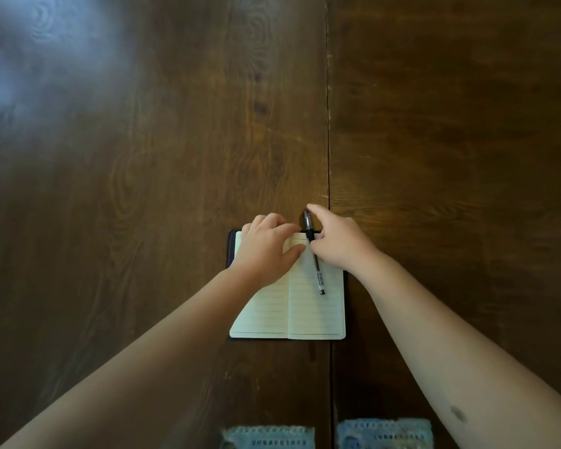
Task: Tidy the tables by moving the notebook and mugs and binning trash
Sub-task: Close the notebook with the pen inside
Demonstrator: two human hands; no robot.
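At near table edge, two blue worn paper scraps [268,437]. Farther out, open notebook [318,312] flat on wooden table [143,189]; left hand [266,244] spread loose across left page; right hand [340,241] pinching black pen [314,257].

Open lined notebook [305,306], flat on table [143,189]

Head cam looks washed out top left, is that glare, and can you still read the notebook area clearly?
Head view: pale bluish glare hazes the dark wooden table at top left; edges darken. The open lined notebook, black pen, left hand and right hand are sharp.
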